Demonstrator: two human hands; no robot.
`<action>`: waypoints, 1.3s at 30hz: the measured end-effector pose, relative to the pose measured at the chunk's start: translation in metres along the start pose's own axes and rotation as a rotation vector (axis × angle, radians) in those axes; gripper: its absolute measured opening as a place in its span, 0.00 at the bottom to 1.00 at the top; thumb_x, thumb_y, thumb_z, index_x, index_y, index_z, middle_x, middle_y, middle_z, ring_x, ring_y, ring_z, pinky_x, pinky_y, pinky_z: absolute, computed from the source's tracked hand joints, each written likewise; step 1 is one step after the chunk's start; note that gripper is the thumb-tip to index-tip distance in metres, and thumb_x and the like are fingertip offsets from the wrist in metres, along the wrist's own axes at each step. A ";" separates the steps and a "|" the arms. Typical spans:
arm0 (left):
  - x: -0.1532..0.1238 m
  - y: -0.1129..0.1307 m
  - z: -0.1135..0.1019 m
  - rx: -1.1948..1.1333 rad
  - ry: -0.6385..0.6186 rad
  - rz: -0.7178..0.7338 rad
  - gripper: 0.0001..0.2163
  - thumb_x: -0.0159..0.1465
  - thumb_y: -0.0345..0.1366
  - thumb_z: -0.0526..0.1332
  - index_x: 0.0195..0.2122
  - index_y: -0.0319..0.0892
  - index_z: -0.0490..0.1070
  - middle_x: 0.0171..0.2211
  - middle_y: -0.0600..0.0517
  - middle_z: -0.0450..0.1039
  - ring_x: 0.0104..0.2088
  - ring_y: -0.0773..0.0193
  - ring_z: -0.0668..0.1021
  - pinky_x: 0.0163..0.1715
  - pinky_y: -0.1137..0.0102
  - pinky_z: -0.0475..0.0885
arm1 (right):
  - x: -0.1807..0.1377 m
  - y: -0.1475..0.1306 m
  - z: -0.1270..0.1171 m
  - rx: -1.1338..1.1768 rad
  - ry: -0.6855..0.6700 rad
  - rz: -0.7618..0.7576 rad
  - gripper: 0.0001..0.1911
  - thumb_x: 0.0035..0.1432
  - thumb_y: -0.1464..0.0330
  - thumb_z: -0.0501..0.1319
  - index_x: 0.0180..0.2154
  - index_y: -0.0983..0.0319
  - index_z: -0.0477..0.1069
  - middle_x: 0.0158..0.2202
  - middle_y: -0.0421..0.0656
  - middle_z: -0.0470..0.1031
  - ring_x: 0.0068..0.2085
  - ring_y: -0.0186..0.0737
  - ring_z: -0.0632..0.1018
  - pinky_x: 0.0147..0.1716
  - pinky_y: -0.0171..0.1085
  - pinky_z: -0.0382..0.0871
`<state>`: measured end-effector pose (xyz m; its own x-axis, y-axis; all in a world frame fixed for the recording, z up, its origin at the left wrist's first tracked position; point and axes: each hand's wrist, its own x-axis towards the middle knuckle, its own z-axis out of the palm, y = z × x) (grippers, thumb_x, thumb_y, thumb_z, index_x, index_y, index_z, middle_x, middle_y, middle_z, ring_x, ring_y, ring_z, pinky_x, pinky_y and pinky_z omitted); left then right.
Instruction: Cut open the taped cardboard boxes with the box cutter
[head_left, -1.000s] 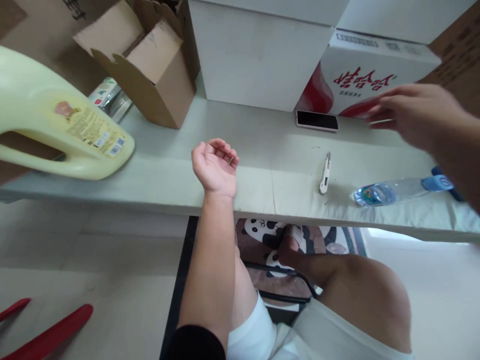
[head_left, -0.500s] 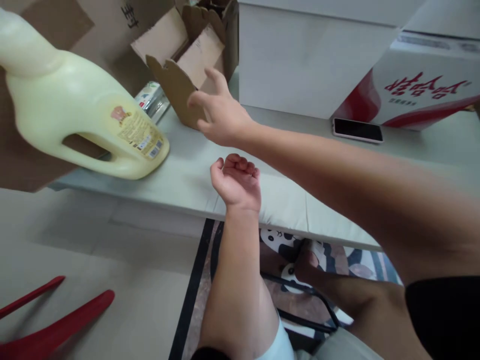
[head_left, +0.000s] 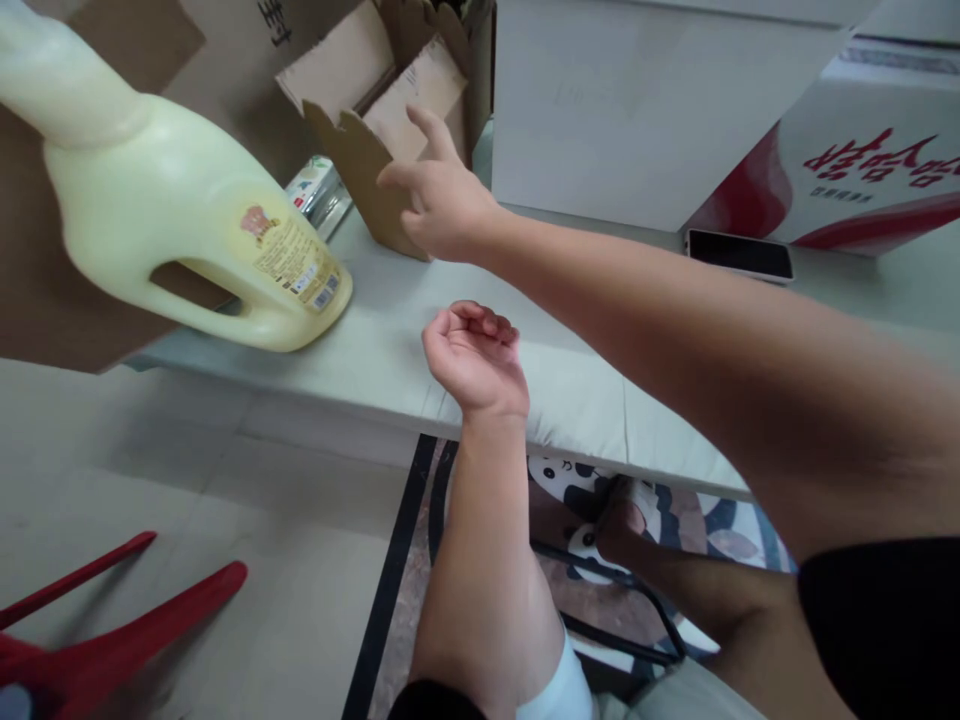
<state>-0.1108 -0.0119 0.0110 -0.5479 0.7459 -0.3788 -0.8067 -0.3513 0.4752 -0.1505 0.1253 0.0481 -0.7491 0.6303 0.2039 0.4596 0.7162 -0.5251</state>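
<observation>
Right hand (head_left: 442,205) is hovering at the small open cardboard box (head_left: 360,165), fingers standing wide apart, holding nothing I can see. It's overlapping the box in this view; can't tell if it's touching. Left hand (head_left: 480,360) is showing its palm near the table's front edge, fingers half curling, nothing in it.

Box is sitting on the cloth-covered table (head_left: 375,345), between the yellow jug (head_left: 165,200) and the white box (head_left: 600,120), top flaps standing open. Handling, my read: light if it's holding little (contents not showing), walls stiff but creasing under a hard squeeze, flaps bending easily, dry and grippy, not fragile. Best hold: side wall at the rim, not a flap.

Counts going outward: one small box, one jug, one phone (head_left: 739,254), one red-lettered carton (head_left: 855,125). Packets (head_left: 319,195) are lying behind the jug; number unclear. Brown cardboard (head_left: 232,110) is standing at back left, one piece or two, can't tell. On the floor: two red lengths (head_left: 187,610), one panda mat (head_left: 739,545).
</observation>
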 end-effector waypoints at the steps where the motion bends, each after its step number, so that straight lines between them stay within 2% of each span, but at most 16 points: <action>1: -0.001 -0.001 0.000 0.001 0.007 -0.012 0.15 0.63 0.42 0.49 0.22 0.43 0.60 0.20 0.55 0.54 0.19 0.68 0.61 0.24 0.69 0.58 | 0.007 -0.004 0.002 -0.012 -0.019 -0.013 0.20 0.60 0.75 0.54 0.52 0.62 0.72 0.71 0.38 0.50 0.60 0.40 0.74 0.63 0.45 0.67; 5: -0.001 0.000 -0.002 0.021 0.017 0.012 0.13 0.62 0.42 0.50 0.22 0.43 0.60 0.20 0.54 0.54 0.20 0.67 0.61 0.25 0.68 0.57 | 0.018 -0.016 -0.001 -0.085 -0.076 -0.025 0.16 0.59 0.78 0.52 0.47 0.65 0.71 0.58 0.40 0.70 0.63 0.43 0.71 0.66 0.43 0.64; 8: 0.001 0.006 -0.006 0.080 0.079 0.133 0.12 0.63 0.43 0.48 0.25 0.43 0.60 0.22 0.54 0.55 0.23 0.65 0.63 0.27 0.67 0.58 | -0.018 -0.013 -0.018 -0.086 -0.007 -0.032 0.14 0.59 0.77 0.51 0.44 0.65 0.70 0.56 0.42 0.72 0.59 0.42 0.73 0.65 0.41 0.65; 10: 0.001 0.012 -0.008 0.154 0.231 0.325 0.08 0.62 0.39 0.49 0.29 0.44 0.60 0.27 0.53 0.58 0.29 0.64 0.67 0.32 0.67 0.60 | -0.061 -0.006 -0.032 -0.049 0.038 -0.004 0.10 0.63 0.73 0.53 0.43 0.61 0.71 0.48 0.40 0.76 0.54 0.37 0.75 0.62 0.36 0.68; 12: -0.001 0.018 -0.010 0.229 0.370 0.621 0.02 0.60 0.34 0.50 0.31 0.44 0.59 0.32 0.53 0.61 0.37 0.64 0.70 0.38 0.67 0.63 | -0.107 0.003 -0.041 0.156 0.091 0.121 0.05 0.65 0.68 0.56 0.41 0.58 0.71 0.41 0.39 0.78 0.52 0.35 0.76 0.57 0.32 0.72; 14: -0.002 0.022 -0.012 0.246 0.375 0.861 0.02 0.58 0.32 0.51 0.33 0.45 0.58 0.35 0.53 0.61 0.41 0.64 0.70 0.44 0.67 0.64 | -0.150 0.011 -0.045 0.266 0.146 0.204 0.07 0.65 0.63 0.58 0.41 0.58 0.72 0.40 0.40 0.79 0.51 0.37 0.78 0.52 0.33 0.76; 16: -0.001 0.022 -0.013 0.256 0.229 0.858 0.03 0.59 0.35 0.51 0.34 0.45 0.60 0.37 0.52 0.62 0.43 0.63 0.72 0.47 0.66 0.66 | -0.189 0.018 -0.046 0.291 0.217 0.233 0.11 0.65 0.60 0.59 0.42 0.58 0.73 0.42 0.42 0.79 0.51 0.39 0.79 0.49 0.36 0.78; 20: 0.001 0.004 -0.011 0.383 -0.227 0.439 0.16 0.65 0.48 0.47 0.42 0.44 0.66 0.40 0.47 0.71 0.45 0.56 0.77 0.48 0.60 0.72 | -0.265 0.032 -0.055 0.223 0.387 0.237 0.14 0.63 0.57 0.60 0.44 0.59 0.75 0.49 0.46 0.79 0.51 0.45 0.79 0.45 0.41 0.79; 23: -0.006 -0.017 -0.006 0.480 -0.441 0.415 0.23 0.66 0.54 0.45 0.43 0.43 0.70 0.41 0.45 0.76 0.46 0.54 0.79 0.50 0.58 0.74 | -0.325 0.046 -0.064 0.127 0.553 0.190 0.14 0.64 0.60 0.60 0.46 0.58 0.76 0.53 0.49 0.77 0.50 0.47 0.79 0.43 0.45 0.79; 26: -0.016 -0.035 -0.002 0.571 -0.525 0.560 0.22 0.67 0.53 0.48 0.38 0.41 0.74 0.37 0.46 0.77 0.43 0.56 0.80 0.52 0.59 0.73 | -0.369 0.060 -0.062 0.054 0.648 0.080 0.13 0.63 0.67 0.59 0.48 0.56 0.76 0.56 0.49 0.74 0.51 0.47 0.79 0.42 0.44 0.78; 29: -0.020 -0.049 -0.002 0.705 -0.555 0.705 0.17 0.67 0.48 0.55 0.33 0.41 0.75 0.31 0.49 0.75 0.43 0.59 0.79 0.53 0.62 0.71 | -0.388 0.071 -0.055 0.037 0.740 0.075 0.14 0.63 0.68 0.59 0.49 0.53 0.77 0.52 0.48 0.73 0.48 0.46 0.78 0.42 0.44 0.75; 31: -0.019 -0.059 -0.002 0.831 -0.551 0.733 0.13 0.65 0.46 0.60 0.31 0.41 0.75 0.28 0.52 0.73 0.38 0.62 0.78 0.47 0.66 0.73 | -0.392 0.077 -0.053 0.000 0.925 0.152 0.14 0.62 0.63 0.61 0.49 0.52 0.77 0.47 0.47 0.69 0.47 0.48 0.75 0.45 0.48 0.73; 33: -0.017 -0.070 -0.002 0.935 -0.534 0.737 0.12 0.63 0.46 0.64 0.33 0.41 0.75 0.29 0.53 0.73 0.33 0.66 0.76 0.39 0.70 0.72 | -0.396 0.084 -0.054 0.031 1.074 0.204 0.22 0.60 0.59 0.64 0.56 0.49 0.71 0.48 0.48 0.65 0.49 0.50 0.72 0.49 0.51 0.72; 34: -0.016 -0.075 -0.002 0.974 -0.533 0.744 0.12 0.62 0.46 0.66 0.35 0.41 0.75 0.31 0.53 0.73 0.32 0.67 0.75 0.38 0.71 0.72 | -0.398 0.086 -0.055 0.101 1.074 0.209 0.28 0.59 0.59 0.64 0.61 0.48 0.66 0.50 0.48 0.65 0.51 0.50 0.72 0.51 0.52 0.72; 36: -0.014 -0.086 -0.001 1.038 -0.562 0.776 0.16 0.62 0.47 0.66 0.44 0.42 0.75 0.38 0.51 0.75 0.37 0.66 0.77 0.41 0.70 0.73 | -0.404 0.091 -0.058 0.288 0.925 0.187 0.34 0.60 0.61 0.63 0.66 0.47 0.57 0.56 0.49 0.66 0.54 0.50 0.73 0.54 0.52 0.72; 39: -0.011 -0.098 0.001 1.107 -0.665 0.792 0.21 0.63 0.47 0.64 0.55 0.46 0.71 0.50 0.48 0.75 0.48 0.60 0.78 0.53 0.63 0.73 | -0.414 0.094 -0.059 0.440 0.693 0.114 0.25 0.64 0.62 0.58 0.63 0.50 0.62 0.60 0.49 0.67 0.61 0.52 0.71 0.60 0.54 0.68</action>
<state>-0.0254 0.0149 -0.0310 -0.3069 0.7932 0.5260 0.3736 -0.4079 0.8331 0.2312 -0.0506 -0.0371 -0.1791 0.8369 0.5172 0.1786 0.5446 -0.8195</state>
